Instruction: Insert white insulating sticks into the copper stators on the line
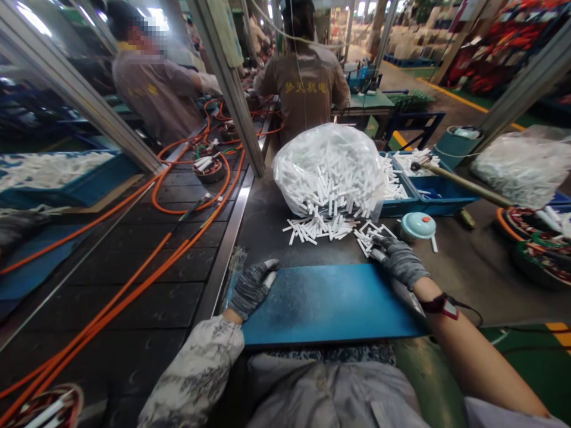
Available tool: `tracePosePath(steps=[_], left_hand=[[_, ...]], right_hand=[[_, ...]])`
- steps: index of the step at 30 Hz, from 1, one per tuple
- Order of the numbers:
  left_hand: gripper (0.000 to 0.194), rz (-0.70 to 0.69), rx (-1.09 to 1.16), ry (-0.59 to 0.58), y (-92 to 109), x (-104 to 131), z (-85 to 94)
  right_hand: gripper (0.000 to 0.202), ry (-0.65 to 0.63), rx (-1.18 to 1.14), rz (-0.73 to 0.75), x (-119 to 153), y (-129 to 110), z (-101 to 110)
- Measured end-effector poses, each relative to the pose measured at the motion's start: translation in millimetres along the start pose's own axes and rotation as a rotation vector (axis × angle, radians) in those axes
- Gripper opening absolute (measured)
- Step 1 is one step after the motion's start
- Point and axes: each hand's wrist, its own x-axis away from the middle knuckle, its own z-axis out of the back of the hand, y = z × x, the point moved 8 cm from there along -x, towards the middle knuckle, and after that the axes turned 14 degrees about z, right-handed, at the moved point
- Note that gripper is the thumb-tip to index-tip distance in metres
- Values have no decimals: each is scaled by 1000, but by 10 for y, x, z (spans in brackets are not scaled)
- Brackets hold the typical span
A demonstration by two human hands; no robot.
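Observation:
My left hand [253, 289], in a grey glove with pale fingertips, rests at the left end of a blue mat [330, 303]. Its thumb and forefinger are apart with nothing between them. At the mat's far right corner, my right hand [399, 260], gloved the same way, reaches its fingers to a small heap of short white tubes [364, 239]. The fingers look stretched out and touch or nearly touch the tubes; their undersides are hidden. A larger spill of white tubes [316, 229] lies in front of a clear plastic bag [330, 169] full of them.
A light-blue lidded container [418, 226] stands right of my right hand. Behind it are blue bins [446, 203] and a long-handled hammer [464, 181]. Wound coil parts [544, 249] sit far right. Orange hoses [178, 249] cross the conveyor at left. Two co-workers [307, 77] stand beyond.

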Motion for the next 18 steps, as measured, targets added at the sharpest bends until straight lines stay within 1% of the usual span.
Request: tracePosePath(steps=[2,5,8,10,14,18], left_hand=[[23,-21,-9,11,23,-3,15],[22,-46,-31,14,38,-6,18],[23,-37,-22,22,16,-3,7],[24,-18,4,20,-8,2,-12],[27,22,33,11,-42,5,-48],[26,32,20,4,-43,4,-52]], right_hand=[[37,-16,25,-20,-76,31,60],[40,4,94,-74,-306,157,161],[42,-40,150,-82,-547,219,134],[41,-88,185,-69,-642,195,76],[44,-149,259,-11,-670,39,39],[47,-171,327,46,-598,-100,141]])
